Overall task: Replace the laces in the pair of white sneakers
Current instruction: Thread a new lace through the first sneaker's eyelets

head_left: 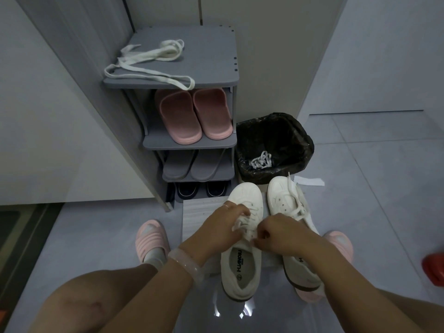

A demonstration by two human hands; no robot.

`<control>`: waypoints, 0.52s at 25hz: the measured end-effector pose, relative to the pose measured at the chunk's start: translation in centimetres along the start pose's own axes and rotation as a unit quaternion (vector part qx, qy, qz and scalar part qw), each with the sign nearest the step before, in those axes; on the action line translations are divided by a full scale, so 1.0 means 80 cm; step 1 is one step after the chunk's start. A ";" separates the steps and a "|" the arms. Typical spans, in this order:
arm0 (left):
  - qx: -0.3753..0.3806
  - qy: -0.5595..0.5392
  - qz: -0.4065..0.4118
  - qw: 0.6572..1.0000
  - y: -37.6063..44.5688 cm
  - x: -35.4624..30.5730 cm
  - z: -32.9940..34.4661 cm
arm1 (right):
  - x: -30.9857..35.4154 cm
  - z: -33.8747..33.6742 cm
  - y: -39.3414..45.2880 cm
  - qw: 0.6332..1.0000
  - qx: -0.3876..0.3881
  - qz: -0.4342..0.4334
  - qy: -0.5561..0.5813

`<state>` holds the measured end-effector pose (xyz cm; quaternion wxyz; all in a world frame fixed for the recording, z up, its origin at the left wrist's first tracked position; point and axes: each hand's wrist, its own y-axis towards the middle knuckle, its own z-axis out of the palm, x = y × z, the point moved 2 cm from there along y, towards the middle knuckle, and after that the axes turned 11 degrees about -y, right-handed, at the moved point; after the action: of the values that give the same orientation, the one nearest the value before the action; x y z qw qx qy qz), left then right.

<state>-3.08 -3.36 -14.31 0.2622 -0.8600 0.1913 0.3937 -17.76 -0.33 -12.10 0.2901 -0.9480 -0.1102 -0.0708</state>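
Two white sneakers stand side by side on the floor, toes pointing away from me. Over the left sneaker [242, 260] both hands work at its lace [247, 224]. My left hand [228, 221] pinches the lace near the middle eyelets. My right hand [276, 234] pinches the lace end close to the tongue. The right sneaker [286, 200] has a loosely threaded lace with its ends lying free. A long white lace [149, 66] lies spread on top of the grey shoe rack [209, 51].
The rack holds pink slippers [194, 114], grey slippers and dark shoes below. A black-lined bin [274, 131] beside it contains a bundled white lace [260, 159]. A paper strip [308, 181] lies behind the sneakers. My feet wear pink slides [151, 236]. A red object [433, 266] sits far right.
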 end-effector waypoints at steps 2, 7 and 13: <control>-0.017 0.091 0.040 0.995 0.002 -0.003 0.006 | -0.003 0.008 -0.002 0.999 0.041 0.020 0.006; -0.042 0.114 0.020 0.992 0.009 -0.003 0.011 | -0.005 0.013 -0.007 0.992 0.089 0.057 0.072; 0.084 -0.024 0.000 0.996 0.002 -0.005 0.013 | 0.001 0.013 0.004 0.986 -0.053 0.084 0.134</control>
<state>-4.00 -2.79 -14.63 0.3379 -0.8255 0.2170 0.3967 -17.52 0.04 -13.10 0.2568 -0.9497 0.0139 -0.1786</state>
